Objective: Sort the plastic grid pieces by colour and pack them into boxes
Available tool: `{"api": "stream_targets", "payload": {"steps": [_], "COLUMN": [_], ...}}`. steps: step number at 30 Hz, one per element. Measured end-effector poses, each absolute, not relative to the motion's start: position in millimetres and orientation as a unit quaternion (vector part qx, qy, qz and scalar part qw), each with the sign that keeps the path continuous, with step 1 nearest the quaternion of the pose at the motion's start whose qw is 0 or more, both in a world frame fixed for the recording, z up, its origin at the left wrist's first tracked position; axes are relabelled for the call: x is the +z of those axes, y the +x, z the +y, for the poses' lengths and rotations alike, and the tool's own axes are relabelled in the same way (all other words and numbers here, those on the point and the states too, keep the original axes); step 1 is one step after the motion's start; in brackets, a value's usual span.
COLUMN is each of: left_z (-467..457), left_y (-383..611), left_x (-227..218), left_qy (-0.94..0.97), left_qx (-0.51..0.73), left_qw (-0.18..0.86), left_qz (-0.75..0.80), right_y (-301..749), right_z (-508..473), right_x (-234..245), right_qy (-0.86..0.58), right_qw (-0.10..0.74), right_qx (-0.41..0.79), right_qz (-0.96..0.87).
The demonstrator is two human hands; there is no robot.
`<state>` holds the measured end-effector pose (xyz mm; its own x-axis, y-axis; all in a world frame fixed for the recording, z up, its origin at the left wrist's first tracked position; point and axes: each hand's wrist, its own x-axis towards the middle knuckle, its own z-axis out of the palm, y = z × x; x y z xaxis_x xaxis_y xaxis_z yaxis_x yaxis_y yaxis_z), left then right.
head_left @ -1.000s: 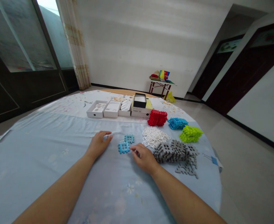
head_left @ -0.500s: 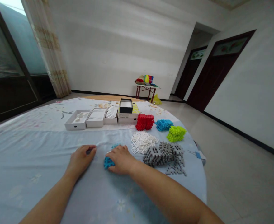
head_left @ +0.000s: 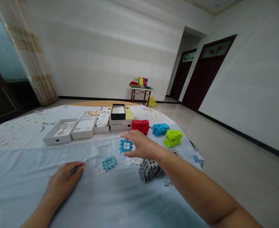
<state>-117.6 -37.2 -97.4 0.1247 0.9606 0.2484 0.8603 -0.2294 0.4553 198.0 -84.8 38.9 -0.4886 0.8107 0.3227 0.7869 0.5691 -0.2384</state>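
My right hand (head_left: pixel 139 145) is raised over the cloth and pinches a flat blue grid tile (head_left: pixel 126 145). Below and left of it a second blue grid tile (head_left: pixel 109 162) lies on the cloth beside a white tile (head_left: pixel 100 170). My left hand (head_left: pixel 63 181) rests on the pale blue cloth (head_left: pixel 22 177), its fingers curled, with something small and dark under the fingertips that I cannot make out. A grey tile pile (head_left: pixel 150 169) sits under my right forearm, and white tiles (head_left: pixel 133 161) show partly beneath my hand.
Red (head_left: pixel 140 126), blue (head_left: pixel 159 129) and lime (head_left: pixel 173 138) tile stacks stand at the far right of the table. Open white boxes (head_left: pixel 58 133) and a black box (head_left: pixel 118 112) line the back. The table's rounded edge drops off at right; a small red-legged table (head_left: pixel 140 93) stands by the wall.
My right hand has lifted one blue tile off the cloth and carried it up and away from me. The other blue tile stays down. The view has swung right; my left hand stays resting.
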Motion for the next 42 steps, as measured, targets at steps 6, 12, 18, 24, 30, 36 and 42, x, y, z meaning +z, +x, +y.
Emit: {"api": "stream_targets", "payload": {"steps": [6, 12, 18, 24, 30, 36, 42], "left_z": [-34, -28, -20, -20, -25, -36, -50], "left_y": [-118, -125, -133, -136, -132, -118, -105], "left_x": [-103, -116, -131, -138, -128, -104, -88], "left_qy": [0.734, 0.735, 0.739, 0.740, 0.746, 0.752, 0.753], "left_qx": [0.267, 0.263, 0.269, 0.273, 0.261, 0.223, 0.223], "left_qw": [0.090, 0.088, 0.078, 0.070, 0.066, 0.075, 0.076], "left_qz": [0.619, 0.619, 0.613, 0.611, 0.609, 0.615, 0.614], "right_y": [328, 417, 457, 454, 446, 410, 286], "right_z": [-23, 9, 28, 43, 42, 25, -31], "right_x": [47, 30, 12, 5, 13, 45, 66], "right_qy": [-0.677, -0.756, -0.764, -0.752, -0.746, -0.704, -0.475], "right_qw": [0.112, 0.073, 0.033, 0.006, 0.021, 0.096, 0.252], "right_qx": [-0.049, -0.064, -0.042, -0.012, -0.018, -0.067, -0.040], "right_qz": [-0.726, -0.647, -0.642, -0.659, -0.666, -0.700, -0.842]}}
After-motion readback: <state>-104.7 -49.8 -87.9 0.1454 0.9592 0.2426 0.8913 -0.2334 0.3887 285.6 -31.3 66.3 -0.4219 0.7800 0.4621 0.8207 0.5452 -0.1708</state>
